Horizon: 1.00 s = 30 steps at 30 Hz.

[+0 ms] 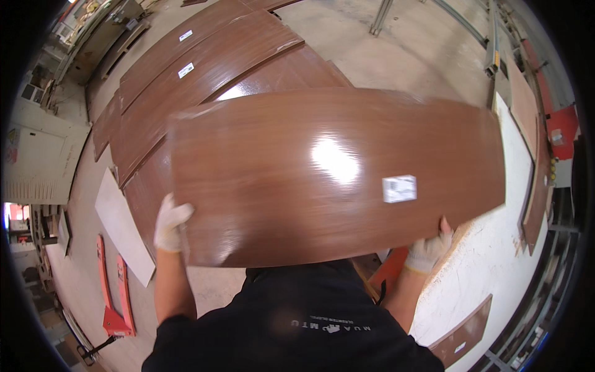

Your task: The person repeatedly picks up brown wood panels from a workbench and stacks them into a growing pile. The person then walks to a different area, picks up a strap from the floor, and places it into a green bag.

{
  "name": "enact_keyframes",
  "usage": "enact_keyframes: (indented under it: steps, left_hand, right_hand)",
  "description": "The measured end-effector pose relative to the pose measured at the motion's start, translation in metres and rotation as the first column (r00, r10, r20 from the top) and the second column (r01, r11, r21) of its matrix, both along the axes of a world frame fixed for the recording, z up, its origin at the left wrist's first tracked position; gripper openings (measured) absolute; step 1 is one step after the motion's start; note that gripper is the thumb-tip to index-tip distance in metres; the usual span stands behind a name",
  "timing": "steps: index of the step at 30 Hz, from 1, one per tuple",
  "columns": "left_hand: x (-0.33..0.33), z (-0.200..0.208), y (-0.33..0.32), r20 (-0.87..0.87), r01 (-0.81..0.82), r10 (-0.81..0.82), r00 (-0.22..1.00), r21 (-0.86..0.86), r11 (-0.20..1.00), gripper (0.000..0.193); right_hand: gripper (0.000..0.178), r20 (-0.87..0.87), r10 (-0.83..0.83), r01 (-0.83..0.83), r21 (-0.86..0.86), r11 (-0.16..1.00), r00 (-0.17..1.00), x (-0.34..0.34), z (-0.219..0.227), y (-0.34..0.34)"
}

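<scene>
In the head view, the person holds a glossy brown wood-grain panel (pixel 266 180) with both hands, well apart from each other. The left hand (pixel 173 224) is closed around its short left edge, near the lower corner, thumb over the face; the right hand (pixel 432 247) grips the long near edge, right of the middle, thumb on top. Both look covered in pale gloves.

Since both grips sit toward the person, the far edge will probably want to dip, so holding well calls for firm fingers underneath and steady thumbs above. The two hands should share the weight and move together, lest the wide sheet twist. The right end reaches over the white desk (pixel 489 266), so that corner needs watching to avoid a scrape; whether it touches there cannot be told.

The panel lies between the hands and beyond them, in front of the black shirt (pixel 310 322), extending past the right hand on its right side. Its white label (pixel 400 189) is above and left of the right hand. Similar brown panels (pixel 229 59) lie overlapping past the far left edge, and a red pallet jack (pixel 119 321) stands on the floor beyond the left forearm.
</scene>
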<state>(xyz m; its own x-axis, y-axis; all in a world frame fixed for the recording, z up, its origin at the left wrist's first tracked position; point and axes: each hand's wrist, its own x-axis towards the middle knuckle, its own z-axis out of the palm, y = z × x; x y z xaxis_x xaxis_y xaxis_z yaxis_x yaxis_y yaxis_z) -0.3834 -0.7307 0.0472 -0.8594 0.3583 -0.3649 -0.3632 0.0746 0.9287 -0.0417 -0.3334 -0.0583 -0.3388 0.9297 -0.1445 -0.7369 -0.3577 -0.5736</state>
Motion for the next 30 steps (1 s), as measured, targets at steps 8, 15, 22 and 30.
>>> enact_keyframes:
  steps: [8, 15, 22, 30]
  left_hand:
    - [-0.069, -0.056, -0.218, 0.008, -0.477, 0.486, 0.874, -0.186, 0.859, 0.047]
    - [-0.068, -0.075, -0.306, -0.202, -0.58, 0.55, 0.811, -0.407, 0.706, 0.054]
    - [-0.08, -0.075, -0.301, -0.307, -0.374, 0.245, 0.92, -0.874, 0.309, 0.055]
    - [-0.13, -0.003, -0.159, -0.59, -0.57, 0.05, 0.806, -0.75, 0.336, 0.048]
  right_hand:
    - [0.02, 0.598, 0.396, -0.445, -0.073, 0.892, 0.696, -0.226, -0.028, -0.081]
    - [0.037, -0.071, 0.638, -0.568, -0.537, 0.624, 0.767, -0.291, -0.045, -0.135]
    - [0.028, 0.388, 0.919, -0.773, -0.561, 0.296, 0.071, -0.267, -0.002, -0.104]
    - [0.024, 0.738, 0.645, -0.655, -0.39, 0.647, 0.198, -0.099, 0.03, 0.003]
